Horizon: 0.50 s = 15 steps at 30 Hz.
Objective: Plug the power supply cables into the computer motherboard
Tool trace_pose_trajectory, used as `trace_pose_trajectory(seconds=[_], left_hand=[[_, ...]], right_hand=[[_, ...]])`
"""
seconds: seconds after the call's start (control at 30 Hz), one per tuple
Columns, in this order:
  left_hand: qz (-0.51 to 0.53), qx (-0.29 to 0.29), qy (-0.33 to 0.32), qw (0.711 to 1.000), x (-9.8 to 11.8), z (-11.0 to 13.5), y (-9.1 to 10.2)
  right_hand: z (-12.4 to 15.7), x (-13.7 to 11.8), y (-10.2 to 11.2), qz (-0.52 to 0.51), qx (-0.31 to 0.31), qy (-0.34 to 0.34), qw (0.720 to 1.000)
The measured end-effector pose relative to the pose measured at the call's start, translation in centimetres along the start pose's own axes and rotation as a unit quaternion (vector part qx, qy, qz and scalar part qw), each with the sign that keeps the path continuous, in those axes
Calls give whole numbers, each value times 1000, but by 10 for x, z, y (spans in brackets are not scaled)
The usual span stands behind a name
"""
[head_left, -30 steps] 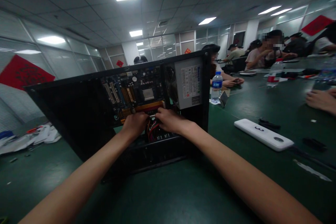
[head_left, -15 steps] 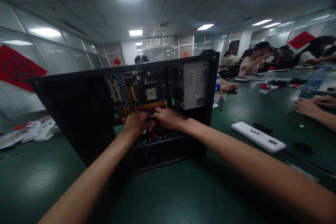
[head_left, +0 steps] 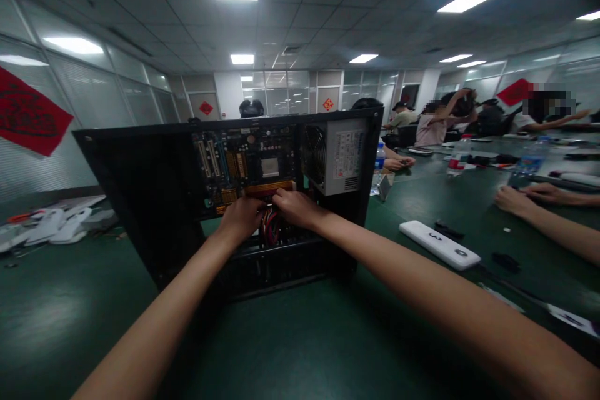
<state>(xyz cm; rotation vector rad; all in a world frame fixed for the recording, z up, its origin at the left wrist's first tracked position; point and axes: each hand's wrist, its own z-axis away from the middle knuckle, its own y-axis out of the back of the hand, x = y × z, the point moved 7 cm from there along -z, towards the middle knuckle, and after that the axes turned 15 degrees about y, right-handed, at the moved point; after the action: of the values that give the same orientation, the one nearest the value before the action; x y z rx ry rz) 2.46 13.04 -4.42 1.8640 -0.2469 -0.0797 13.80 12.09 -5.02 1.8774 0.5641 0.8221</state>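
Note:
An open black computer case (head_left: 135, 200) stands on the green table, tilted in view. Inside it are a motherboard (head_left: 269, 167) and, at its right, a silver power supply (head_left: 344, 159) with a fan. My left hand (head_left: 241, 220) and my right hand (head_left: 297, 207) meet just below the memory slots (head_left: 270, 189) at the board's lower edge. Their fingers are closed at the top end of a power cable (head_left: 270, 229) with coloured wires, which hangs down between them. The fingertips and the cable's plug are mostly hidden.
To the right lie a white power bank (head_left: 439, 244) marked 3 and dark cables (head_left: 506, 261). Bottles (head_left: 379, 165) stand beyond. A co-worker's hands (head_left: 520, 197) rest at the table's right. White parts (head_left: 59, 225) lie at the left.
The view has turned slightly, so the table items at the right appear further left. Both hands stay at the top of the cable with little visible movement.

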Motion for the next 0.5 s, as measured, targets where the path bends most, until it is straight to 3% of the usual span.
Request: trace_pose_trajectory(seconds=[0.23,0.5], left_hand=[[43,0,13,999,-5,-4,-3],[43,2,13,999,-1,0,-2]], right_hand=[[1,7,-6,-43,-14,-42,998],[15,19,-11,-152,48,-91,983]])
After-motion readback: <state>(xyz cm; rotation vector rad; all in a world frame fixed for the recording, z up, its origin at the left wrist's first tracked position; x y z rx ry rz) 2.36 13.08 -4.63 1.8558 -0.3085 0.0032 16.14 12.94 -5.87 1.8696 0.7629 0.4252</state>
